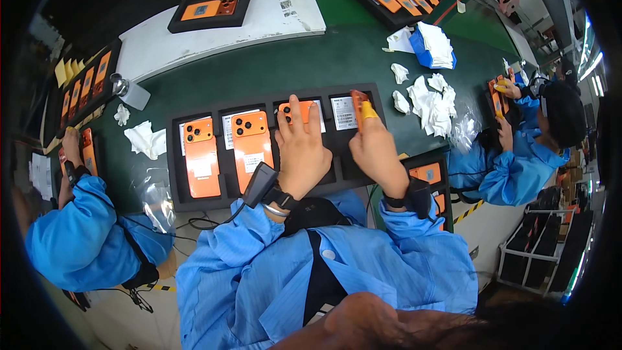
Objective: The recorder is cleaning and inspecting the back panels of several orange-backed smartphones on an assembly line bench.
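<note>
A black foam tray [195, 203] lies before me on the green table. In its two left slots lie orange phones, a left phone [203, 167] and a second phone [251, 155], camera bumps at the far end and white labels on their backs. My left hand [303, 159] rests with fingers spread over a third orange phone [297, 111], mostly covered by the hand. Tilted on edge above the rightmost slot, an orange phone [357, 107] is held in my right hand [378, 155], which has a yellow finger cot [368, 110]. A printed white label [343, 112] shows beside it.
Crumpled white wipes [433, 105] and a blue box of wipes [433, 46] stand to the right. A metal dispenser bottle [130, 93] is at the left. More phone trays [214, 24] lie farther back. Co-workers in blue sit at both sides; a plastic bag [157, 201] hangs at the near edge.
</note>
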`<state>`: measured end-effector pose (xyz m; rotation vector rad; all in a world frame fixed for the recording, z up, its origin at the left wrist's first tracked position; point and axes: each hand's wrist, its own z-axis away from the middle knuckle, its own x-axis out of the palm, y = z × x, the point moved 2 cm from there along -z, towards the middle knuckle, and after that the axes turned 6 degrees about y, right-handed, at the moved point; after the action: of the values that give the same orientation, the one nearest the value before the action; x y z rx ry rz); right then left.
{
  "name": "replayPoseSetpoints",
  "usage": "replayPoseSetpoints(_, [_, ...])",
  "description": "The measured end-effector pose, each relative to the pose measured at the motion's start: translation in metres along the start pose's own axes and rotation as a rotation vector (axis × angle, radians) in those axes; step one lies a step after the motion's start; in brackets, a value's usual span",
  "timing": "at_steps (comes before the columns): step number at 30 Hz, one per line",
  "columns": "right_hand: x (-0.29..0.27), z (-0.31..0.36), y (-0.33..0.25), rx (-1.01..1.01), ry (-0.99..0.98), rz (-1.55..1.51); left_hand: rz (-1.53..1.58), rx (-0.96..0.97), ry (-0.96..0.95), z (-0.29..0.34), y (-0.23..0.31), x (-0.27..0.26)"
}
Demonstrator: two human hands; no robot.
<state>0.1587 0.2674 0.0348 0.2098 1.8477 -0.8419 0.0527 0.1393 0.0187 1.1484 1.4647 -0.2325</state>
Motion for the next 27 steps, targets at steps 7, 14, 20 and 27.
replayPoseSetpoints(7, [-0.043,-0.004,0.008,0.155,0.093,-0.223,0.741,-0.164,0.009,0.014,-0.055,-0.023])
replayPoseSetpoints(14, [-0.011,-0.002,-0.066,-0.110,0.133,-0.239,0.925,-0.306,-0.077,0.022,-0.049,-0.034])
replayPoseSetpoints(20, [0.026,-0.002,-0.097,-0.130,-0.015,-0.278,1.161,-0.267,0.038,0.024,-0.055,-0.026])
replayPoseSetpoints(27, [0.052,0.010,-0.075,-0.092,0.041,-0.633,1.279,-0.312,-0.013,0.029,-0.073,-0.016])
